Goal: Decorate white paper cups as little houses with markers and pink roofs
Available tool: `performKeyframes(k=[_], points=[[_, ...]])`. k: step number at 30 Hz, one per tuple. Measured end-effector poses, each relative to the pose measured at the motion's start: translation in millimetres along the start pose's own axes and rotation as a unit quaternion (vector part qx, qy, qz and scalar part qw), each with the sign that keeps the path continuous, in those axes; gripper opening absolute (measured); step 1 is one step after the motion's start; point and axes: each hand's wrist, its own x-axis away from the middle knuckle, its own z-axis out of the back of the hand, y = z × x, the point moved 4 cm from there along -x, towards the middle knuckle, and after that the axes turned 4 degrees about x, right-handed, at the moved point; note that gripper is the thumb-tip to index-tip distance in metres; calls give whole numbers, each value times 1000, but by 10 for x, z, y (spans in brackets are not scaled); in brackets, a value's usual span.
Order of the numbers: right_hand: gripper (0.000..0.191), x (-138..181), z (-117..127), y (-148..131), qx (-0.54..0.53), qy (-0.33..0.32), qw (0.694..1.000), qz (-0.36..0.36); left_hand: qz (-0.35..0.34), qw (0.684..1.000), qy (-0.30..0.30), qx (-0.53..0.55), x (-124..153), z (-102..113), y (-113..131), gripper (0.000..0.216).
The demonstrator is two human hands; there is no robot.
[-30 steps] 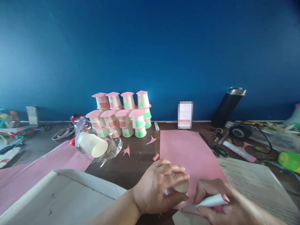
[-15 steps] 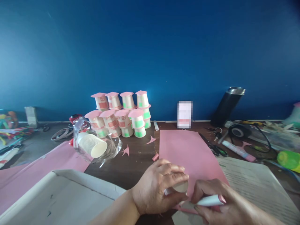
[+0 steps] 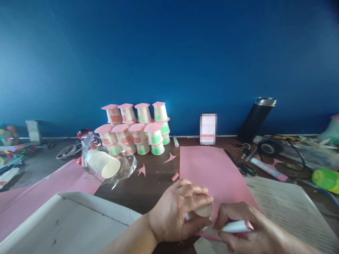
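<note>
My left hand (image 3: 177, 211) is closed around a white paper cup (image 3: 203, 210), its round end facing up and its sides mostly hidden by the fingers. The cup rests over the near part of a pink sheet (image 3: 212, 169). A white marker (image 3: 235, 227) with a pink end is gripped in my right hand (image 3: 246, 225), its tip pointing left toward the base of the cup. My fingers hide the marker's tip. The pink sheet's near edge lies under both hands.
Paper-cup houses with pink roofs (image 3: 154, 134) stand stacked at the back. Left of my hands lie nested paper cups (image 3: 103, 164) in clear plastic and a white box lid (image 3: 92, 222). Scissors (image 3: 246, 168), a black bottle (image 3: 255, 120) and a printed sheet (image 3: 288, 204) are on the right.
My right hand and the marker have shifted very slightly left. The left hand keeps its hold on the cup, and the whole view has drifted a little.
</note>
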Motion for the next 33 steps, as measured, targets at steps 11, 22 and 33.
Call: performKeyframes(k=[11,22,33], points=[[10,0,18,-7,-55,-5,998,14,-5,1000,4,-4,-12,7,28,38],[5,0,40,-54,-22,3,1000,8,-5,1000,11,4,20,-7,-4,41],[4,-22,59,-2,6,5,1000,-21,-4,1000,10,-6,13,7,15,40]])
